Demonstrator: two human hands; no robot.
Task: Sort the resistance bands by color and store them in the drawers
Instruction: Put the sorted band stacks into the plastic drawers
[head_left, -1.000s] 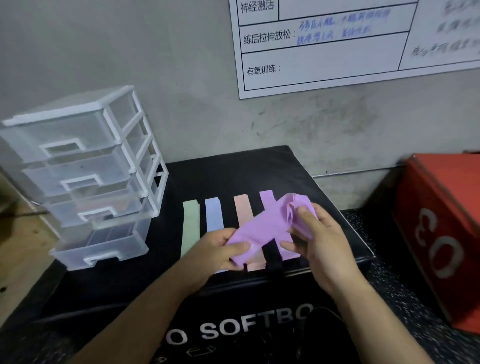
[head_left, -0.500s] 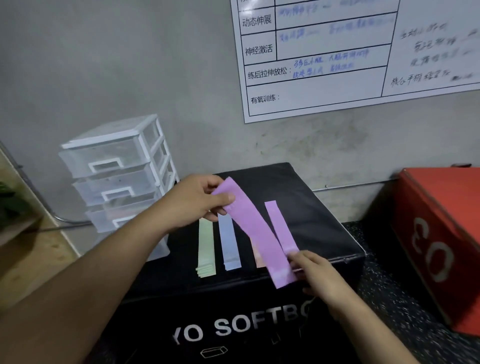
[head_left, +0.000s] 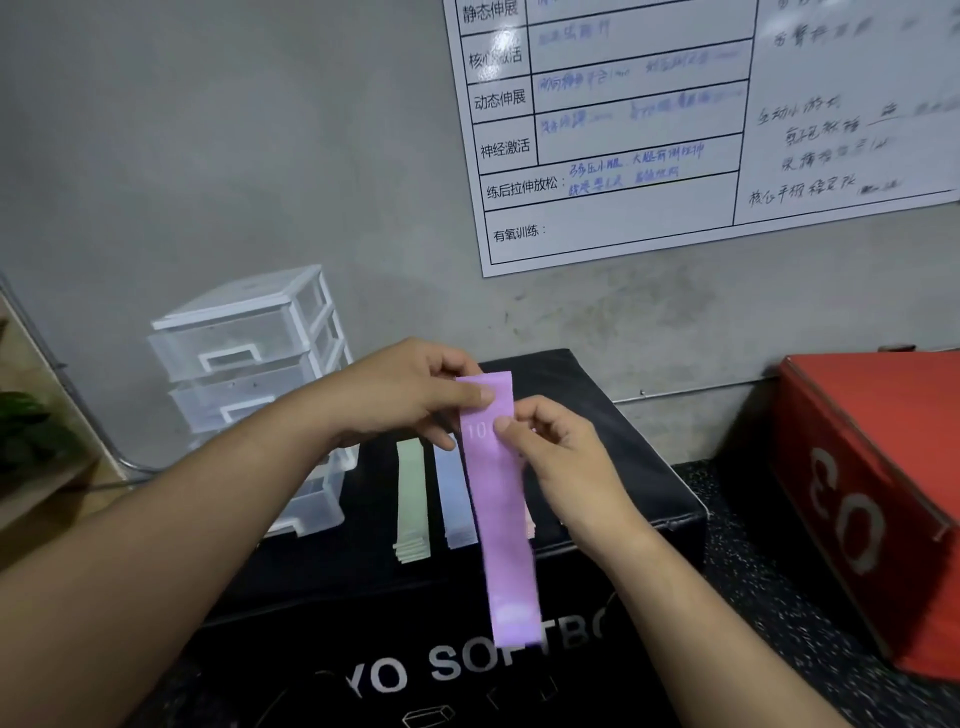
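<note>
Roughly midway, by the look of it: sorted into rows by colour on the black padded surface (head_left: 623, 457), just right of the clear plastic drawer tower with its white frame (head_left: 249, 353), with a pale green stack of flat bands (head_left: 411, 499) nearest the tower, a pale blue stack (head_left: 452, 499) next to it, and a sliver of peach-pink further right, mostly hidden. Nothing stored yet, judging by the visible drawers, pushed in and showing no colour through their translucent fronts. Holding the long flat lilac resistance band (head_left: 501, 519) up in the air, right of the tower and in front of the rows: left hand (head_left: 415, 395) with a pinching grip on the band's top end, thumb on the front; right hand (head_left: 561, 457) pinching just below, beside a white printed "10". Thin, smooth and limp, hanging straight below both hands, with the lower end blurred. Left to do, probably: laying this one with its own colour, then loading each stack into a drawer.
</note>
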